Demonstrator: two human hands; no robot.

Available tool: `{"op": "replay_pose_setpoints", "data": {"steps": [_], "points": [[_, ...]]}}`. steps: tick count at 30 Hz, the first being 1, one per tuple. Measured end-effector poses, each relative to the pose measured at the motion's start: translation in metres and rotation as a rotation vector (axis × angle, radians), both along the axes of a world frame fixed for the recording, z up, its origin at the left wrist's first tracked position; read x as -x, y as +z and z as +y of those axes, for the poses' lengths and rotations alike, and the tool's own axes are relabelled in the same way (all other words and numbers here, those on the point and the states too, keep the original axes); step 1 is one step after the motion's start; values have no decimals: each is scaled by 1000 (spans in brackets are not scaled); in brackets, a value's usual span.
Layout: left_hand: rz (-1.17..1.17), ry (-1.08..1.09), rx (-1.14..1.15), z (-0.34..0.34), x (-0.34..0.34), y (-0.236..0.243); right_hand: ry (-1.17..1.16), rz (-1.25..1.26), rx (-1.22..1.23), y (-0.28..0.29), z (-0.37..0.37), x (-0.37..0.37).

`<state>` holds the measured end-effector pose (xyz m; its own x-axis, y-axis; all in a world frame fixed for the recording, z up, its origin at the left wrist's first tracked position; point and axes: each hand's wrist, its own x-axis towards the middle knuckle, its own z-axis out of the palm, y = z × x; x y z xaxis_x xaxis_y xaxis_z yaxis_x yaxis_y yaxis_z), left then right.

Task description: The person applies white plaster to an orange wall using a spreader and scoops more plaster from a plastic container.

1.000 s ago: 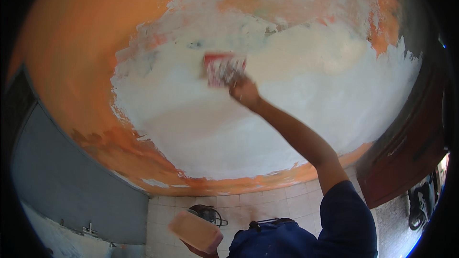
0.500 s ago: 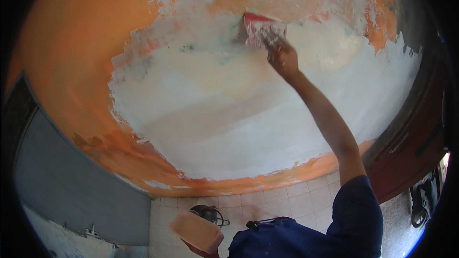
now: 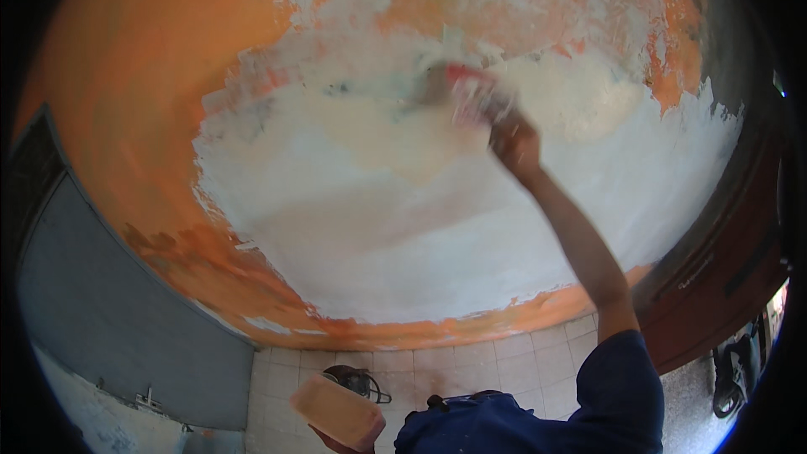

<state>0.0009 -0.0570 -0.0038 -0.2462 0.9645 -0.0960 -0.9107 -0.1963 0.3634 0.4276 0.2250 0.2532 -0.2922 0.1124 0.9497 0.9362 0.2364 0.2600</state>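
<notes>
Gripping a flat red-and-white scraper [image 3: 472,94] with the right hand [image 3: 514,143], closed about its near end, high on the pale patch [image 3: 395,219] of the orange wall [image 3: 118,134]. Lies up and to the left of the knuckles, roughly carrying on the line of the forearm [image 3: 572,227], slanted rather than level, with a bright red corner farthest from the wrist. Looks smeared by blur: cannot tell the exact set of the fingers, nor whether touching the wall along the whole edge, along part of it or not at all. Sits near the ragged border between the smooth cream-white coat below and the thinner, mottled coat above, with a dark shadow just beside it on the left. Belongs wholly to the right hand's side of things, at the far end of an arm stretched up from a dark blue sleeve [image 3: 618,382].

Carrying a tan block [image 3: 338,408] low by the bottom edge, well apart from the scraper, with its long axis running from upper left to lower right. Shows the left hand [image 3: 329,439] only as a probable reddish-brown sliver beneath; cannot tell its hold. Overlapping, from this view, a dark round object [image 3: 357,380] with a looped handle on the tiled floor [image 3: 479,357].
</notes>
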Motion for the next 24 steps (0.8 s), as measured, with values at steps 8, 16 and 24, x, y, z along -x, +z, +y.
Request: {"op": "replay_pose_setpoints", "data": {"steps": [8, 16, 24], "points": [[-126, -36, -32, -1, 4, -14, -142, -55, 121, -33, 13, -48], [-121, -1, -55, 2, -4, -4, 127, -37, 324, -107, -36, -9], [-92, 161, 108, 1, -29, 9, -153, 239, -106, 71, -13, -88]]}}
